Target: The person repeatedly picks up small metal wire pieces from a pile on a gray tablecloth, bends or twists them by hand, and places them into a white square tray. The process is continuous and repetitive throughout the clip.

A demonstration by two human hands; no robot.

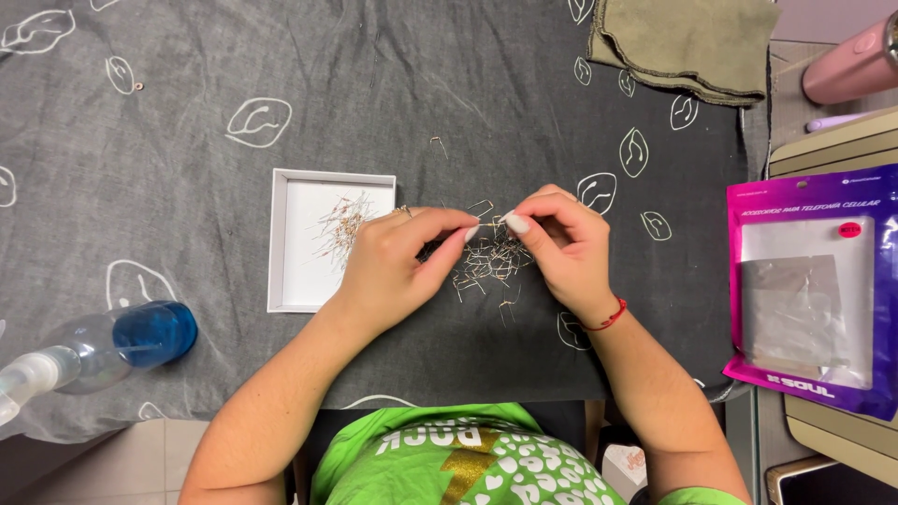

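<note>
Thin bent metal wire pins (486, 257), mid-bench pile: your left hand (398, 266) and right hand (561, 248) pinch one together; keep fingertip grip light, lift clear of tangle.

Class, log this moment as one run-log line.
left hand: pinching wire piece | right hand: pinching same | wire pile: beneath hands | white tray: left of hands

table (187, 56): dark leaf-print cloth | on it: white tray (281, 243), metal pins (486, 262), spray bottle (103, 346), olive rag (692, 42)
</note>
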